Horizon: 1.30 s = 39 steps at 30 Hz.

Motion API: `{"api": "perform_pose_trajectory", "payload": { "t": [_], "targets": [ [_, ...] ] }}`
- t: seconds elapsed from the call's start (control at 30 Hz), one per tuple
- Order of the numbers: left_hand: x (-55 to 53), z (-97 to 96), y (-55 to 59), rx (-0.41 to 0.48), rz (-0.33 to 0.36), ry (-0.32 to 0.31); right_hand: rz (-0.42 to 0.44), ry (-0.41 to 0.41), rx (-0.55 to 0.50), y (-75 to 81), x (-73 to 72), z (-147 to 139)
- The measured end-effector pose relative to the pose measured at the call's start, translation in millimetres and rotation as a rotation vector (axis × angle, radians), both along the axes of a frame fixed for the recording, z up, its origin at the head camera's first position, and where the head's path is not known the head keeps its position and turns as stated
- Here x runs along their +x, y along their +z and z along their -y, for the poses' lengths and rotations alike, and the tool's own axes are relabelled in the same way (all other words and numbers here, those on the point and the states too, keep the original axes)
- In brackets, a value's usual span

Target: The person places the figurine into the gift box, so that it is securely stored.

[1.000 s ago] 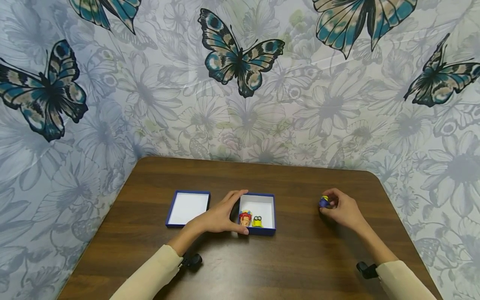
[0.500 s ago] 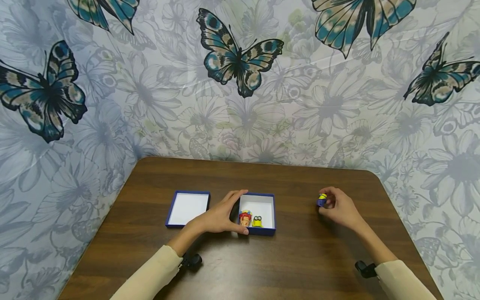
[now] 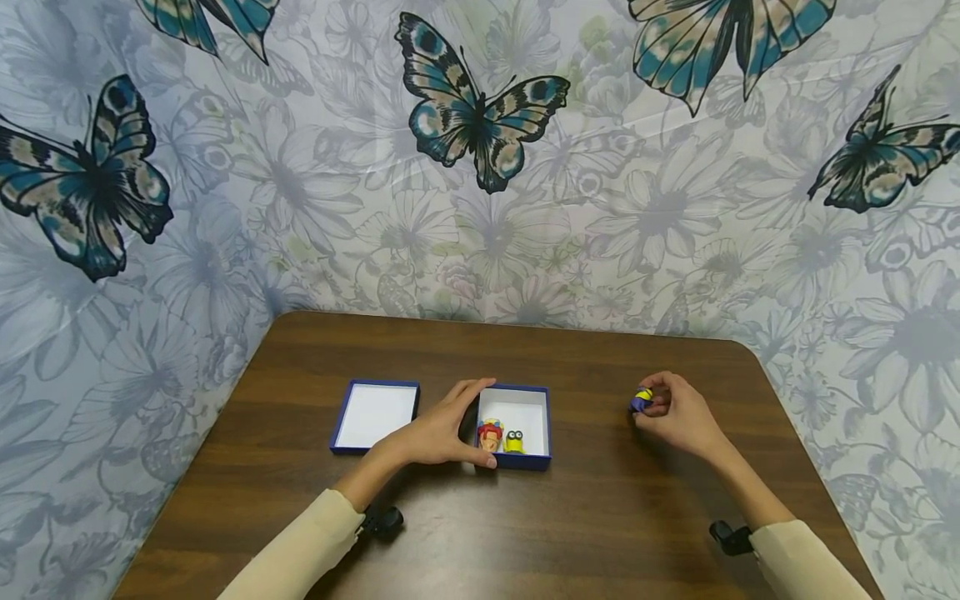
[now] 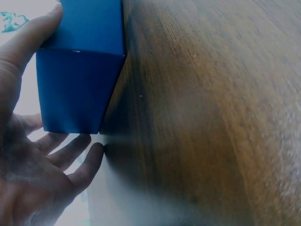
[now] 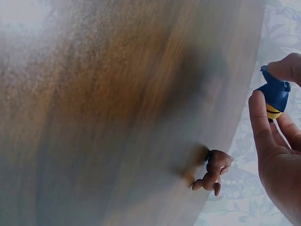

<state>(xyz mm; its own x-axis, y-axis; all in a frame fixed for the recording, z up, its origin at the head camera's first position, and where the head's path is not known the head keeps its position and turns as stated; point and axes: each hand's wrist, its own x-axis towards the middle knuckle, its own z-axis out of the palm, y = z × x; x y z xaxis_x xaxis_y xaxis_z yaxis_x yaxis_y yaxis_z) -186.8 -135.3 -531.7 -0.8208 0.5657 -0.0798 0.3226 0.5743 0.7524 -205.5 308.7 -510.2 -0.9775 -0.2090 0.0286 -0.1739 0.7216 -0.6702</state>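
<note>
My left hand (image 3: 435, 433) grips the left side of a blue open box (image 3: 517, 408), thumb at the front wall and fingers at the back. The left wrist view shows the thumb against the box's blue wall (image 4: 77, 89). Inside the box, at its front, are a red-topped toy figure (image 3: 490, 436) and a yellow-green toy figure (image 3: 513, 442) with big eyes. Over at the right, my right hand (image 3: 678, 417) pinches a small blue-and-yellow toy figure (image 3: 641, 400) between thumb and fingers. The right wrist view has its yellow end (image 5: 273, 111) pointing down in the picture.
A blue-rimmed white box lid (image 3: 377, 415) lies left of the left hand on the brown table (image 3: 570, 533). In the right wrist view a brown toy figure (image 5: 214, 172) stands on the table near the right hand. Butterfly-patterned cloth (image 3: 487, 250) hangs behind.
My right hand has shifted slightly left with the blue-and-yellow toy figure, which has turned and now tilts in the fingers. The left hand and the box stay in place.
</note>
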Motion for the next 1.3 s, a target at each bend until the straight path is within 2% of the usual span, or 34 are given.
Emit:
{"api": "perform_pose_trajectory", "payload": {
  "t": [0.33,0.6,1.1,1.3],
  "targets": [
    [1.6,-0.5,3.6,-0.009,0.009,0.011,-0.019,0.012,-0.069,-2.3,3.6,2.0],
    [2.3,-0.5,4.3,-0.003,0.02,0.01,-0.092,0.016,-0.1,-1.8,5.0,3.8],
    [1.7,-0.2,1.1,-0.003,0.006,0.015,-0.106,0.016,-0.15,3.8,6.1,5.1],
    [1.6,-0.2,1.8,0.002,0.01,0.014,-0.127,0.03,-0.144,2.9,1.8,4.8]
  ]
}}
